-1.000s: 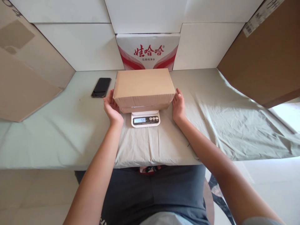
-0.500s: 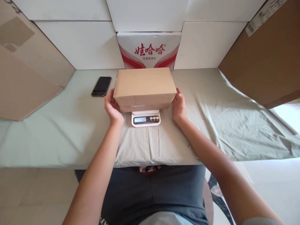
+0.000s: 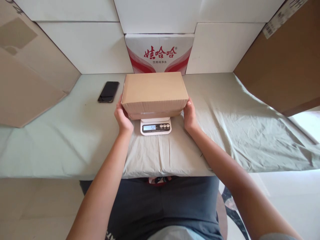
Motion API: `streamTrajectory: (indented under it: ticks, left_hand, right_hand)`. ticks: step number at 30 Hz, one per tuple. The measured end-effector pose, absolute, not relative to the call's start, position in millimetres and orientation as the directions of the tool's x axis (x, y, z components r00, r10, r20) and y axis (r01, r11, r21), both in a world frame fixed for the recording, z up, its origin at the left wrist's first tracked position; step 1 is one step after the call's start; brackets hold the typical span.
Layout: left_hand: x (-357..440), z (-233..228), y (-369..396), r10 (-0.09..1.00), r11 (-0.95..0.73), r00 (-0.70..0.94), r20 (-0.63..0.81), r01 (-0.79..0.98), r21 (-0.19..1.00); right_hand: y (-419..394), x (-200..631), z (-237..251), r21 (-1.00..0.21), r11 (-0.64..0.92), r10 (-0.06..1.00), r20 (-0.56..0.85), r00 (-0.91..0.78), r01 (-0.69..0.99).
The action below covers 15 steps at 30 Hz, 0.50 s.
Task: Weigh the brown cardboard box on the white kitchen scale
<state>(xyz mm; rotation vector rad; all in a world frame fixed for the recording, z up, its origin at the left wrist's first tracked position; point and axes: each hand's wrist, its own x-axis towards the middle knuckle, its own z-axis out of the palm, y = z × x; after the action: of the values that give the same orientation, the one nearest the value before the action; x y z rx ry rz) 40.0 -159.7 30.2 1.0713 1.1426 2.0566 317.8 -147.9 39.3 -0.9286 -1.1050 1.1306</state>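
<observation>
A plain brown cardboard box (image 3: 154, 91) rests on a small white digital scale (image 3: 155, 126) whose lit display faces me. My left hand (image 3: 123, 117) presses against the box's left end and my right hand (image 3: 190, 115) against its right end, fingers tucked at the lower edges. The box hides most of the scale's platform. Both sit on a table covered by a pale green cloth (image 3: 75, 133).
A black phone (image 3: 108, 91) lies on the cloth left of the box. A white carton with red print (image 3: 159, 53) stands behind it against white panels. Large cardboard sheets lean at the left (image 3: 27, 76) and right (image 3: 280, 66).
Both hands have closed in from beside the box until they touch its ends. The scale's reading has shifted slightly.
</observation>
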Motion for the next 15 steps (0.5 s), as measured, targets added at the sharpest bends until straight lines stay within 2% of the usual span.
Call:
streamTrajectory:
  ticks: [5,15]
  left_hand:
    - [39.6,29.8,-162.7,0.752,-0.507,-0.525,0.398,-0.077,0.858]
    - [35.0,22.4,-160.9,0.750,-0.517,-0.523,0.406,-0.079,0.853]
  right_hand:
    - [-148.5,318.0,37.1,-0.945,0.244,0.970,0.235,0.069,-0.218]
    - [-153.5,316.0,43.9,-0.953,0.233,0.972,0.227,0.053,-0.193]
